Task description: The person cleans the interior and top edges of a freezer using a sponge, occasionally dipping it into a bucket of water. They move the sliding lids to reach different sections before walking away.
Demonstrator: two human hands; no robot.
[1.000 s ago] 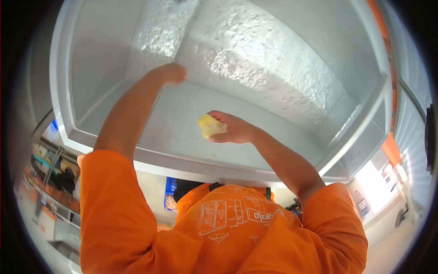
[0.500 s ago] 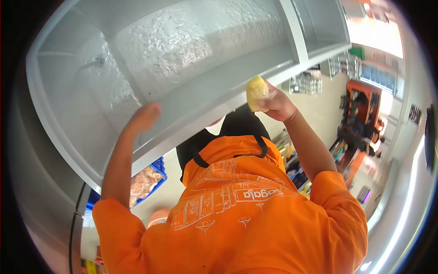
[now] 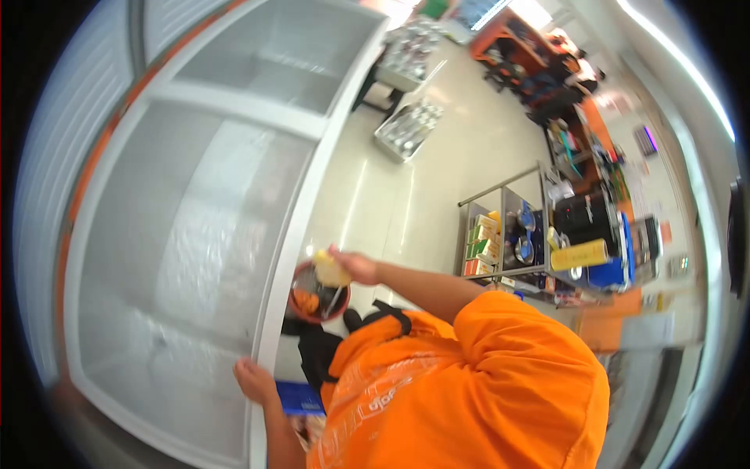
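A yellow sponge (image 3: 331, 272) is in my right hand (image 3: 358, 267), pinched between the fingers, above a reddish bucket (image 3: 316, 316) on the floor. Something orange and dark items show inside that bucket. My left hand (image 3: 255, 381) is closed, at the inner side of the white rim (image 3: 275, 328) of a large chest, which looks like a chest freezer. Whether those fingers hold anything is hidden. The grey inside (image 3: 187, 234) of the chest shines as if wet, and a white crossbar (image 3: 234, 109) divides its opening.
Behind the bucket, trays of shiny items (image 3: 410, 129) stand on the pale tiled floor (image 3: 383, 207). A metal rack (image 3: 504, 234) with boxes and pans is to the right. Below my left arm is a blue crate (image 3: 301, 397). People sit near desks at the far end.
My view and body have turned to the right. My right hand has carried the sponge away from the chest's rim to above the bucket. The left hand stays by the chest.
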